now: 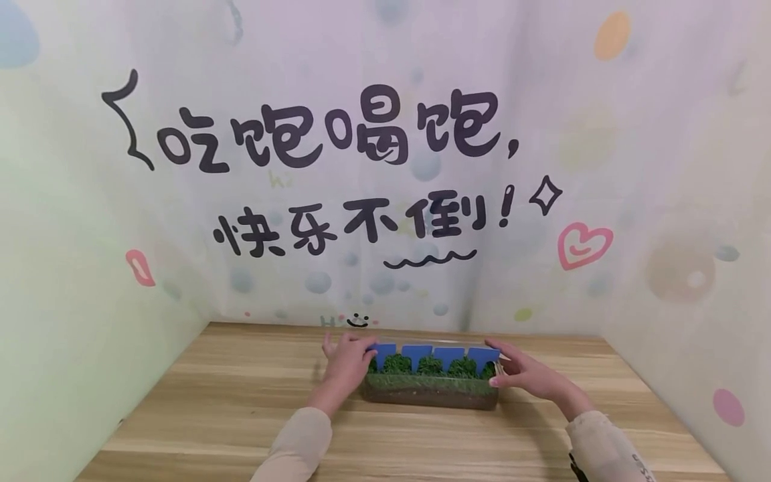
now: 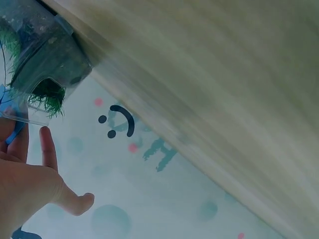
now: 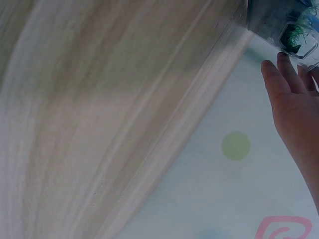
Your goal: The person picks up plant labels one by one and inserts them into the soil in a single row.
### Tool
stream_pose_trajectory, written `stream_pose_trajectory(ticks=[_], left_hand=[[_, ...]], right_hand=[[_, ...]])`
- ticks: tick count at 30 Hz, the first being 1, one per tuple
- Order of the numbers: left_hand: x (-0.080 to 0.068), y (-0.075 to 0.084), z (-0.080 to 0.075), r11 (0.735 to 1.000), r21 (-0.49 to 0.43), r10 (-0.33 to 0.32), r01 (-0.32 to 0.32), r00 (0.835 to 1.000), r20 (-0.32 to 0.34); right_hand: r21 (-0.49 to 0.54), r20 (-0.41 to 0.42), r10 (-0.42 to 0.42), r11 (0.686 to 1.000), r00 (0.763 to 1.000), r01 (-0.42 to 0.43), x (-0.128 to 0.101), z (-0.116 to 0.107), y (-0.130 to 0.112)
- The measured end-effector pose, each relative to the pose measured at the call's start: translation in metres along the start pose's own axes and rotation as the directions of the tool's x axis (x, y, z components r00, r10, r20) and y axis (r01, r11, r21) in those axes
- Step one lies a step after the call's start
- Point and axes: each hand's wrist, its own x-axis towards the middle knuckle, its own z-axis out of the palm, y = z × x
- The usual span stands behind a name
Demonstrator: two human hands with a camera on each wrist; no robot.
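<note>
A long clear plastic box (image 1: 430, 395) sits on the table, with a brown soil-like layer at the bottom and green grass-like tufts (image 1: 430, 365) above it. Several blue cards (image 1: 448, 358) stand upright in a row behind the tufts. My left hand (image 1: 348, 365) holds the box's left end at the top rim, its outer fingers spread away, as the left wrist view also shows. At the right end, my right hand (image 1: 530, 371) grips the corner, thumb at the front and fingers along the back. An opening in the end wall shows green strands in both wrist views.
The wooden table (image 1: 241, 415) runs back to a printed cloth wall (image 1: 361, 281) with black lettering just behind the box. Side walls rise to the left and right. Light sleeves (image 1: 301, 435) cover both forearms.
</note>
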Motion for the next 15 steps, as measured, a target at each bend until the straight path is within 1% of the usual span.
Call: stream_pose_trajectory(ticks=[4, 11, 15], left_hand=[[0.001, 0.003, 0.000, 1.000, -0.005, 0.002, -0.002, 1.000, 0.013], [0.000, 0.001, -0.005, 0.999, -0.030, -0.011, 0.012, 0.998, 0.055], [0.002, 0.002, -0.010, 0.999, -0.047, -0.004, 0.007, 0.998, 0.060]], right_hand=[[-0.006, 0.001, -0.003, 1.000, 1.000, 0.003, -0.001, -0.001, 0.000], [-0.009, 0.007, -0.012, 1.000, 1.000, 0.012, -0.001, 0.002, 0.001], [-0.003, -0.001, -0.019, 1.000, 1.000, 0.019, -0.002, 0.002, 0.001]])
